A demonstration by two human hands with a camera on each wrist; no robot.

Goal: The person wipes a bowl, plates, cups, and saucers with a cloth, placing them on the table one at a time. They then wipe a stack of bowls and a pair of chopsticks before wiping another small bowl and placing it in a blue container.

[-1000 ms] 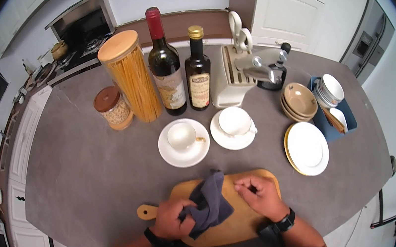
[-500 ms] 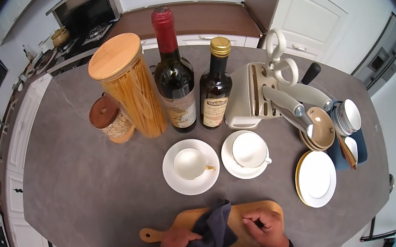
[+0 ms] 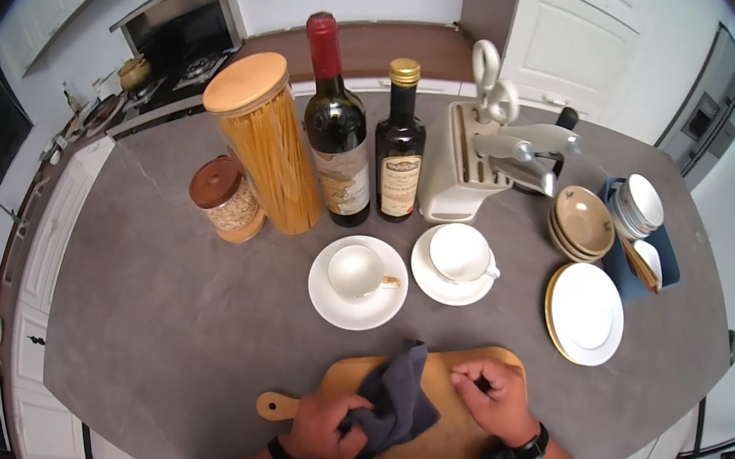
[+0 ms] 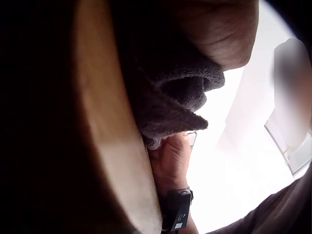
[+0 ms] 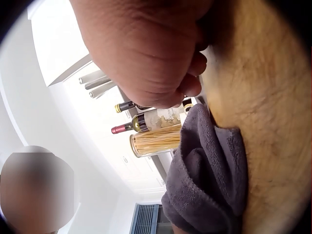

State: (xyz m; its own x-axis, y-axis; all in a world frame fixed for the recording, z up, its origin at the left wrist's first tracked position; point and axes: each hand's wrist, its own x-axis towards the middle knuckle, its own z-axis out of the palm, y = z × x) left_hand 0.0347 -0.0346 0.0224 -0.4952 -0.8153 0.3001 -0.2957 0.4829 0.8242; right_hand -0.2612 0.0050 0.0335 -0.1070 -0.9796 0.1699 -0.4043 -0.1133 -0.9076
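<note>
A dark grey cloth (image 3: 401, 403) lies bunched on the wooden cutting board (image 3: 450, 445), one corner pointing toward the cups. My left hand (image 3: 325, 428) holds it at its left side, thumb and forefinger curled about a fold. In the left wrist view the cloth (image 4: 180, 95) hangs in folds under that hand, close over the board's edge. My right hand (image 3: 496, 398) rests on the right part of the board, apart from the cloth, its fingers loosely curled. Nothing shows in its grasp in the right wrist view, where the cloth (image 5: 209, 170) lies beyond the hand.
Two white cups on saucers (image 3: 355, 313) stand beyond the board. Behind them are a pasta jar (image 3: 279, 162), a wine bottle (image 3: 339, 161), a gold-capped bottle (image 3: 399, 164) and a knife block (image 3: 459, 167). Plates (image 3: 590, 315), brown bowls (image 3: 587, 221) and a blue bin (image 3: 670, 274) are at right.
The head view has tilted and shifted, moving the whole scene in the frame. Both hands and the cloth keep nearly the same places on the board.
</note>
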